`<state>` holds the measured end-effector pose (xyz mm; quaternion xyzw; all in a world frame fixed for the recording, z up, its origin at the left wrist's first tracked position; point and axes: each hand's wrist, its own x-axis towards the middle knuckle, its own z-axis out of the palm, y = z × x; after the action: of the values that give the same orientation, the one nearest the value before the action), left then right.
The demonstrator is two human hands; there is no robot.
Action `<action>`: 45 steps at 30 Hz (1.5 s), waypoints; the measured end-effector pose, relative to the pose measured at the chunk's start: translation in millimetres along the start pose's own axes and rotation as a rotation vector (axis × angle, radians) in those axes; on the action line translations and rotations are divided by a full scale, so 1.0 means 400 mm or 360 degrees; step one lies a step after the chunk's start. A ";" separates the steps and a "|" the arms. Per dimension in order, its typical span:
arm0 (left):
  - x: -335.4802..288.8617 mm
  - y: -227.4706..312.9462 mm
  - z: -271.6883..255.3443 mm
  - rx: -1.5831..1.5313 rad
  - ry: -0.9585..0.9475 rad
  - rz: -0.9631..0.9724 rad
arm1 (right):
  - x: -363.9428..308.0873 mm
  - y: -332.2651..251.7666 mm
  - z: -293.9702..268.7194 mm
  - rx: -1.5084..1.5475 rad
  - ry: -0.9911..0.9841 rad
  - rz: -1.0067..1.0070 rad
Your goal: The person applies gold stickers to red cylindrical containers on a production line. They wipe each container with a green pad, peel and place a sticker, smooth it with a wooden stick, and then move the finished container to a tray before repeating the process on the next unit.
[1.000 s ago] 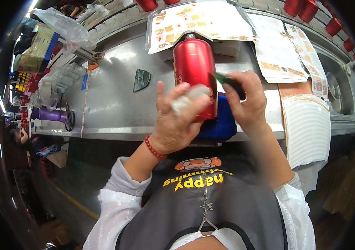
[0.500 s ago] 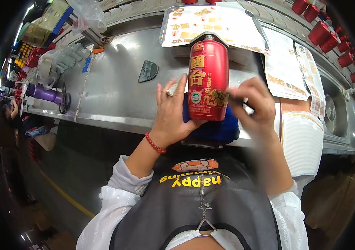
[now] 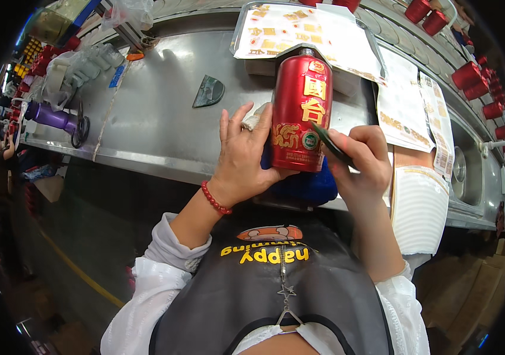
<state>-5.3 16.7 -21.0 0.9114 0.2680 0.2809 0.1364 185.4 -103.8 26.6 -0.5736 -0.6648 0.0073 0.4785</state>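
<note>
A red bottle (image 3: pixel 291 100) with gold lettering and a small green-and-white round mark lies tilted on a dark blue cloth (image 3: pixel 306 192), its neck pointing away from me. My left hand (image 3: pixel 243 145) grips its left side and base, thumb underneath; a crumpled whitish wad sits between the fingers. In my right hand (image 3: pixel 362 157) is a thin dark green scraper (image 3: pixel 332 147), pinched between thumb and fingers, its tip touching the bottle's front near the lettering. Another dark green flat piece (image 3: pixel 209 92) with one rounded edge rests on the steel bench, left of the bottle.
Behind the bottle stands a metal tray (image 3: pixel 237 35) with sheets of gold-and-red decals. More decal sheets (image 3: pixel 403 112) hang at the right, beside a steel sink (image 3: pixel 462 177). At the left are a purple hand tool (image 3: pixel 54 118) and clear plastic bags (image 3: pixel 69 74). Red bottles (image 3: pixel 468 74) line the far right.
The bottle has rotated toward the right, so its lettering and round mark have shifted right. My right hand has come from blurred motion to the bottle's front with the scraper showing.
</note>
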 end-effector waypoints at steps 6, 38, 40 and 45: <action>0.027 0.026 -0.054 0.0087 0.0027 0.0117 | -0.011 -0.011 0.004 0.0749 0.0177 0.0796; 0.006 0.041 -0.017 -0.0044 0.0108 0.0038 | -0.005 0.004 0.008 0.0713 0.0290 0.1026; 0.007 0.032 -0.015 -0.0032 0.0099 0.0099 | -0.014 0.000 0.036 0.0925 0.0368 0.1004; -0.005 -0.023 -0.009 -0.0490 -0.0100 0.0047 | -0.069 0.060 0.032 0.0773 0.0396 0.1112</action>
<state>-12.6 23.2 -22.6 0.8919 0.2038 0.2920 0.2787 192.0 -109.8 -11.1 -0.6313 -0.3474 0.2555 0.6446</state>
